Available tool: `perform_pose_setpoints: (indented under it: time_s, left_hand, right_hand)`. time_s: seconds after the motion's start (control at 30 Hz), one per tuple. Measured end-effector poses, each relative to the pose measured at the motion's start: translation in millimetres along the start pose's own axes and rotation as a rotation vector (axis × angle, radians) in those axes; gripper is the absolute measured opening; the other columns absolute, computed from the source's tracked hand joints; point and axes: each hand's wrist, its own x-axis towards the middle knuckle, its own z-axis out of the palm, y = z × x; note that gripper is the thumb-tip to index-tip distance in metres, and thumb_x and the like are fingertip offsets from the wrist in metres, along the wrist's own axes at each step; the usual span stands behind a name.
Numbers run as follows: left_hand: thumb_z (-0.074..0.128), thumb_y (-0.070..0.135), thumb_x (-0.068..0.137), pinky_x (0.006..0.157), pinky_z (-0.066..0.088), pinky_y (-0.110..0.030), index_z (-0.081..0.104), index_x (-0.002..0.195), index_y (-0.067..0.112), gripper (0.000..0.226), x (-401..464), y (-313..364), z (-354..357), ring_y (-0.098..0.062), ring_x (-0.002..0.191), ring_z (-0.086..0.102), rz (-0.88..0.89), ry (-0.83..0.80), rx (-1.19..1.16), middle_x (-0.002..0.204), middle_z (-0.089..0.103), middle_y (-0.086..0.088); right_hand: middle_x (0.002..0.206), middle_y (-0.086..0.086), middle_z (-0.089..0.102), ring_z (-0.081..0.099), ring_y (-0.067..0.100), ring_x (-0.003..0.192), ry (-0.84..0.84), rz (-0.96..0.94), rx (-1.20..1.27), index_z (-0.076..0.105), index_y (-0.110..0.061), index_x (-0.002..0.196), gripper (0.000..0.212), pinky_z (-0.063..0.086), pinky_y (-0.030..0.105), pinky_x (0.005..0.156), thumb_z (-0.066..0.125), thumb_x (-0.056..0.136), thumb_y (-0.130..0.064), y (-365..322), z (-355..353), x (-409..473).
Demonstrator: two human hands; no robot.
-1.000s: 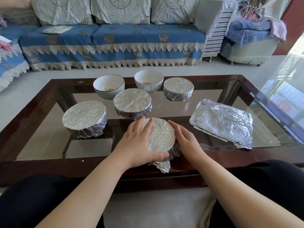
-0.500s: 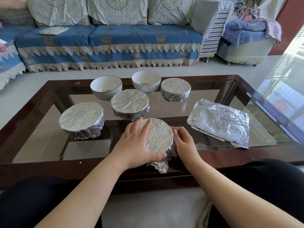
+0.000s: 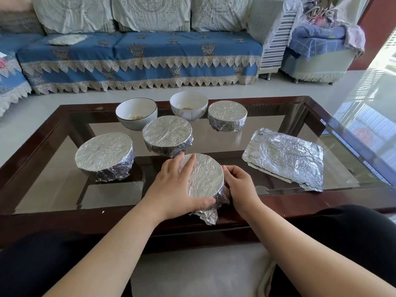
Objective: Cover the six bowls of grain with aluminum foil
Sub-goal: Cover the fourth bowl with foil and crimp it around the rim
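Head camera, looking down over a glass-topped coffee table (image 3: 321, 108): a seated person works foil around the nearest bowl (image 3: 205, 179), which stands at the table's near edge. Left hand (image 3: 177, 187) lies flat and spread across the foil top, thumb hooked under the near rim. Right hand (image 3: 241, 185) is curled against the bowl's right side, its fingers pressing the foil skirt inward; whether they pinch a fold cannot be made out. A loose crumpled tail of foil (image 3: 206, 217) sticks out below the bowl toward the viewer. Three more foil-covered bowls stand behind: one at left (image 3: 105, 156), one in the middle (image 3: 168, 136), one farther back at right (image 3: 227, 115). Two white bowls (image 3: 137, 113) (image 3: 189, 108) at the far edge sit uncovered, a little grain in each. Spare foil sheets (image 3: 285, 157) lie flat at right.
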Motion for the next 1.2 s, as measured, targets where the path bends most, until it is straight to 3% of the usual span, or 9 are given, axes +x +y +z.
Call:
perform_pose_setpoints:
  time_s: [0.23, 0.37, 0.47, 0.6, 0.77, 0.9, 1.0, 1.07, 1.2]
  left_hand:
    - [0.059, 0.083, 0.068, 0.121, 0.004, -0.041, -0.011, 0.156, 0.032, 0.124, 0, 1, -1, -0.017, 0.149, -0.014, -0.002, -0.015, -0.006, 0.163, -0.015, 0.007]
    - [0.059, 0.083, 0.068, 0.121, 0.003, -0.041, -0.012, 0.156, 0.032, 0.124, 0, 1, -1, -0.017, 0.149, -0.014, -0.004, -0.012, -0.002, 0.163, -0.015, 0.006]
    - [0.059, 0.083, 0.068, 0.121, 0.003, -0.040, -0.011, 0.156, 0.032, 0.124, 0, 1, 0, -0.018, 0.148, -0.013, -0.006, -0.011, 0.000, 0.163, -0.015, 0.006]
    - [0.058, 0.085, 0.067, 0.121, 0.003, -0.041, -0.011, 0.156, 0.033, 0.124, 1, 0, 0, -0.018, 0.148, -0.014, -0.006, -0.014, 0.000, 0.162, -0.015, 0.007]
    - [0.057, 0.086, 0.066, 0.121, 0.003, -0.041, -0.012, 0.156, 0.033, 0.124, 1, 0, 1, -0.017, 0.148, -0.014, -0.009, -0.018, -0.001, 0.162, -0.015, 0.007]
    - [0.055, 0.087, 0.066, 0.122, 0.004, -0.042, -0.013, 0.156, 0.033, 0.124, 2, 0, 1, -0.018, 0.149, -0.014, -0.012, -0.020, 0.006, 0.162, -0.015, 0.006]
    - [0.054, 0.087, 0.066, 0.122, 0.004, -0.043, -0.013, 0.156, 0.032, 0.125, 2, 0, 1, -0.019, 0.149, -0.015, -0.019, -0.029, 0.013, 0.162, -0.017, 0.006]
    - [0.053, 0.088, 0.065, 0.122, 0.004, -0.043, -0.013, 0.156, 0.032, 0.125, 2, 0, 1, -0.019, 0.149, -0.015, -0.023, -0.030, 0.012, 0.162, -0.017, 0.006]
    - [0.051, 0.089, 0.063, 0.122, 0.005, -0.043, -0.011, 0.156, 0.032, 0.126, 2, 1, 1, -0.019, 0.148, -0.014, -0.029, -0.028, 0.006, 0.162, -0.016, 0.005]
  right_hand:
    - [0.076, 0.006, 0.066, 0.053, 0.023, 0.071, -0.018, 0.007, -0.047, 0.070, -0.019, 0.082, 0.014, 0.044, 0.040, 0.069, 0.063, 0.094, -0.017, -3, 3, 6]
    - [0.082, 0.005, 0.072, 0.061, 0.023, 0.075, -0.052, 0.027, -0.065, 0.072, -0.018, 0.089, 0.012, 0.050, 0.041, 0.074, 0.062, 0.095, -0.015, -5, 4, 9]
    - [0.078, 0.002, 0.071, 0.062, 0.019, 0.070, -0.050, 0.021, -0.070, 0.071, -0.016, 0.089, 0.009, 0.051, 0.035, 0.067, 0.064, 0.093, -0.011, -8, 5, 7]
    - [0.069, -0.007, 0.065, 0.053, 0.006, 0.058, 0.058, -0.136, -0.337, 0.069, -0.023, 0.084, 0.010, 0.044, 0.023, 0.059, 0.066, 0.089, -0.014, -7, 1, 10]
    - [0.074, -0.004, 0.072, 0.064, 0.014, 0.068, 0.125, -0.161, -0.470, 0.071, -0.026, 0.087, 0.001, 0.054, 0.038, 0.074, 0.071, 0.086, -0.026, -3, -2, 14]
    - [0.070, -0.010, 0.065, 0.057, 0.010, 0.066, 0.124, -0.237, -0.623, 0.070, -0.028, 0.096, 0.017, 0.046, 0.031, 0.070, 0.053, 0.098, -0.028, -16, -4, 3]
    - [0.060, -0.003, 0.054, 0.048, 0.020, 0.064, 0.078, -0.271, -0.835, 0.053, -0.016, 0.067, 0.041, 0.032, 0.035, 0.061, 0.043, 0.102, -0.034, -27, -3, -14]
    - [0.055, -0.003, 0.046, 0.043, 0.019, 0.059, 0.057, -0.263, -0.881, 0.041, -0.017, 0.061, 0.047, 0.027, 0.036, 0.058, 0.041, 0.102, -0.039, -32, 0, -19]
    - [0.059, -0.002, 0.054, 0.051, 0.018, 0.063, 0.033, -0.213, -0.830, 0.061, -0.007, 0.074, 0.041, 0.035, 0.032, 0.059, 0.048, 0.099, -0.037, -33, 0, -15]
